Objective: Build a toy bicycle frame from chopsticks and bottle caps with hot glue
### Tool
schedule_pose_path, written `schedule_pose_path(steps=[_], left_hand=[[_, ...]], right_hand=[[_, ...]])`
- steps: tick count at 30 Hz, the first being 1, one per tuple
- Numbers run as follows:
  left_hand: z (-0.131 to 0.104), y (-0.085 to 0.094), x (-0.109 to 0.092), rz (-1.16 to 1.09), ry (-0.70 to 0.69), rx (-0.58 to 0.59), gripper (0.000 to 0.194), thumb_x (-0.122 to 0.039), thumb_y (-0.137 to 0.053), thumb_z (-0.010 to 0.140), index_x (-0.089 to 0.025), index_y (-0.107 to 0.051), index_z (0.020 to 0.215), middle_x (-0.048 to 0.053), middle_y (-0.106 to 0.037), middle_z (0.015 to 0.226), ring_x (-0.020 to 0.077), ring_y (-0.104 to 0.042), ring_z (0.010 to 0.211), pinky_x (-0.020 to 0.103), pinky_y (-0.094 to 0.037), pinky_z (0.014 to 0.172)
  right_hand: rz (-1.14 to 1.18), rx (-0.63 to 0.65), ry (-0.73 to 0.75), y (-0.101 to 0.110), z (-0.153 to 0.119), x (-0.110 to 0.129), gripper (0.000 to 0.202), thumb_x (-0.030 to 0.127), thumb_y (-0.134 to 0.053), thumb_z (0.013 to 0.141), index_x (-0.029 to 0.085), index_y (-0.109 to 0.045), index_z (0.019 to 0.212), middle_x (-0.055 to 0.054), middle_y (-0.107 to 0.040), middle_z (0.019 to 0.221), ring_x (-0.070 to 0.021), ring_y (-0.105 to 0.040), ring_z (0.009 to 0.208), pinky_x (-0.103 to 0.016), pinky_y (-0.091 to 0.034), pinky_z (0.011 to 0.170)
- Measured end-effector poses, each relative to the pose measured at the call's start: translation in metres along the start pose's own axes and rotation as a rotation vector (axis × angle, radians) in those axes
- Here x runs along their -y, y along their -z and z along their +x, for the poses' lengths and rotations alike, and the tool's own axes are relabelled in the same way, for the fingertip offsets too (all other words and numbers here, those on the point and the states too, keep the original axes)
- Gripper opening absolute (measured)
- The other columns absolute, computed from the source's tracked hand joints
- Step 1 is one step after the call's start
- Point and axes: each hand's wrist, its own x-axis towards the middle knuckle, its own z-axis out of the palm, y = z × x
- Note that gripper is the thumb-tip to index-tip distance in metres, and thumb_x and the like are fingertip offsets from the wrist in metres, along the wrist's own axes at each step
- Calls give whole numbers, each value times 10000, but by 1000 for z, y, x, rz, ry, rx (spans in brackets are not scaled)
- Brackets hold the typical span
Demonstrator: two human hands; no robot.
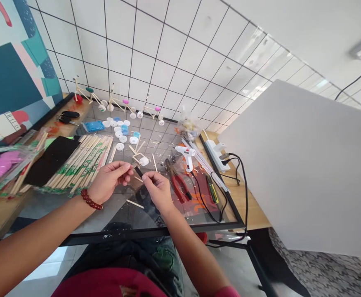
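My right hand [158, 190] pinches a short black strip [138, 171] between thumb and forefinger. Close beside its upper end, my left hand [114, 178] has thumb and fingers pressed together; whatever is between them is too small to make out. Just beyond my hands stands a small frame of wooden sticks [136, 156] with a white bottle cap [143, 161] on it. Loose cut stick pieces [135, 203] lie on the glass tabletop [112, 212] near my hands.
Packed chopsticks [81, 161] and a black sheet [55, 159] lie left. Behind are loose bottle caps [118, 134] and little stick bicycles [118, 101]. To the right lie red-handled pliers [180, 187], a white glue gun [186, 156], a utility knife [212, 189] and a power strip [215, 154] with cables.
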Motion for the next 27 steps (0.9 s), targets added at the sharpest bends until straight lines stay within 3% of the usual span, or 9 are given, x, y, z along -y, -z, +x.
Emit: schedule_pose_path(steps=[5, 8, 11, 15, 21, 24, 27], left_hand=[[-2, -5, 5, 41, 20, 57, 369, -362, -900, 580, -157, -754, 850, 11, -654, 660, 132, -591, 581, 243, -467, 492], [-1, -5, 8, 24, 5, 77, 306, -355, -899, 579, -149, -748, 748, 10, -638, 628, 117, -572, 567, 230, -453, 490], [3, -1, 8, -41, 0, 94, 281, -351, -899, 590, -154, -709, 652, 42, -701, 728, 121, -608, 617, 235, -491, 544], [5, 6, 6, -76, 10, 107, 304, -329, -904, 594, -159, -653, 600, 74, -758, 858, 156, -668, 704, 266, -542, 620], [3, 4, 10, 146, -32, 83, 283, -347, -881, 619, -166, -746, 789, 59, -738, 761, 123, -589, 569, 237, -475, 507], [0, 1, 13, 265, -37, 113, 344, -385, -842, 662, -173, -765, 922, 69, -743, 767, 159, -631, 628, 249, -500, 544], [-4, 0, 15, 338, -47, 164, 452, -380, -822, 679, -210, -748, 1091, 51, -744, 741, 191, -663, 665, 265, -518, 589]], right_hand=[[-18, 13, 12, -2, 2, -1, 237, 411, -618, 817, 184, -660, 765, 21, -569, 641, -113, -468, 578, -242, -402, 574], [-88, 31, 59, -2, 2, 0, 233, 401, -603, 846, 189, -660, 768, 12, -603, 670, -116, -495, 593, -245, -425, 597], [-215, 49, 215, 5, 1, 2, 165, 350, -614, 866, 198, -677, 849, -15, -662, 777, -136, -560, 666, -263, -467, 662], [-523, 216, 469, 24, -11, 6, 96, 288, -637, 899, 222, -680, 955, -56, -698, 967, -182, -633, 894, -321, -471, 831], [-889, 373, 508, 37, -42, 5, 120, 332, -679, 910, 218, -689, 946, -41, -689, 901, -187, -608, 871, -324, -395, 789], [-989, 350, 523, 36, -52, 0, 75, 221, -613, 924, 205, -681, 898, -36, -670, 837, -180, -585, 823, -316, -384, 754], [-968, 190, 473, 41, -55, -3, 94, 176, -581, 900, 195, -662, 858, -48, -661, 819, -185, -579, 799, -315, -400, 744]])
